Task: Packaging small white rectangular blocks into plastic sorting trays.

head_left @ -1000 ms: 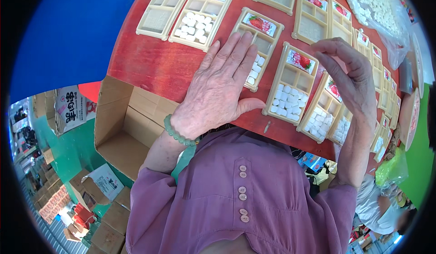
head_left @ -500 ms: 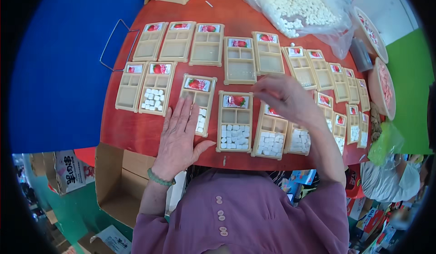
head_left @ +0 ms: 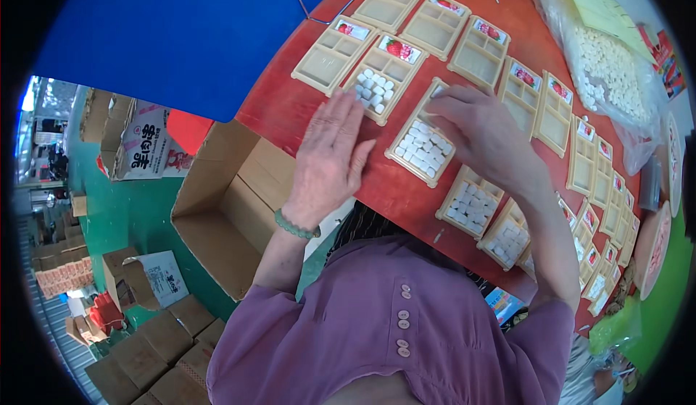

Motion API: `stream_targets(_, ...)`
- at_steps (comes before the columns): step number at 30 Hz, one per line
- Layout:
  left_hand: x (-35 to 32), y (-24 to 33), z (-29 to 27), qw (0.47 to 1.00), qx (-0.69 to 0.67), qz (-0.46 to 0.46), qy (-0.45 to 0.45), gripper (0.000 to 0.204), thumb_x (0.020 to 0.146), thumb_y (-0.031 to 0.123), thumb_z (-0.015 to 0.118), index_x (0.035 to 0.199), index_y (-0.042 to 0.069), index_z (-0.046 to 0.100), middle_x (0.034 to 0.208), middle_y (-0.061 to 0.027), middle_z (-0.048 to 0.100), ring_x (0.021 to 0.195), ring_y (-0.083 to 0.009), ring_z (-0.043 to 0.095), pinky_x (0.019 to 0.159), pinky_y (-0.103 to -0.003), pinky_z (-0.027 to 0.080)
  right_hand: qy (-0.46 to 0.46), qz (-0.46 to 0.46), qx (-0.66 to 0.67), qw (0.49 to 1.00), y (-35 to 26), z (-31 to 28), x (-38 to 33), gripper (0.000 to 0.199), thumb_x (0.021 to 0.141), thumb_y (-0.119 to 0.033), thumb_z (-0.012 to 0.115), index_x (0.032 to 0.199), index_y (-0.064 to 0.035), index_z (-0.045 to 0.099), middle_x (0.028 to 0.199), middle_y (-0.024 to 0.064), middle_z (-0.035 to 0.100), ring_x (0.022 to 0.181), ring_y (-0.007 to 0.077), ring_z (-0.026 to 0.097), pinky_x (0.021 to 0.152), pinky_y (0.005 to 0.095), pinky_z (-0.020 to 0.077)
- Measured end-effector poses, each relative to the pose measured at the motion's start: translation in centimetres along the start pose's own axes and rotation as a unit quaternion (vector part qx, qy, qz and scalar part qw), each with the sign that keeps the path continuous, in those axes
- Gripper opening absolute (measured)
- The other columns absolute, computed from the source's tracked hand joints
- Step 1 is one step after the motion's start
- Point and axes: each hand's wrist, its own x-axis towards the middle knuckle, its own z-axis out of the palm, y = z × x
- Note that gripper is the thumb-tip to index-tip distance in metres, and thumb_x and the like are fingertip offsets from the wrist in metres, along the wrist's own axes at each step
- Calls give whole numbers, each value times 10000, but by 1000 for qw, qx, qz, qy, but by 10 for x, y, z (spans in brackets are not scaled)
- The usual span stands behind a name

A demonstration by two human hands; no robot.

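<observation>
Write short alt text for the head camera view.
A left hand lies flat on a red table while the right hand touches a cream tray of white tablets, among rows of similar trays; a bag of tablets lies beyond.

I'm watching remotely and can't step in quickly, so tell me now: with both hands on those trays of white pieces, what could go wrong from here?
1. The left hand lies flat at the red table's edge, fingertips at a tray of loose white pieces; a nudge could scatter them.
2. The right hand covers the top of another filled tray; dragging might spill pieces.
3. The open cardboard box sits below that edge, so strays may drop in.
</observation>
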Motion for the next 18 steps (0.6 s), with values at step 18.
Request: stream_targets(18,-3,-24,11,998,-55,-12,-6,573,901,163,627,1383,-84,441,1468,-241,419,1394,-394,365,1151,-501,284,156,167,-27,973,69,-14,-4,315,942,-154,607,1240,-51,603,1238,163,625,1133,321,611,954,361,488)
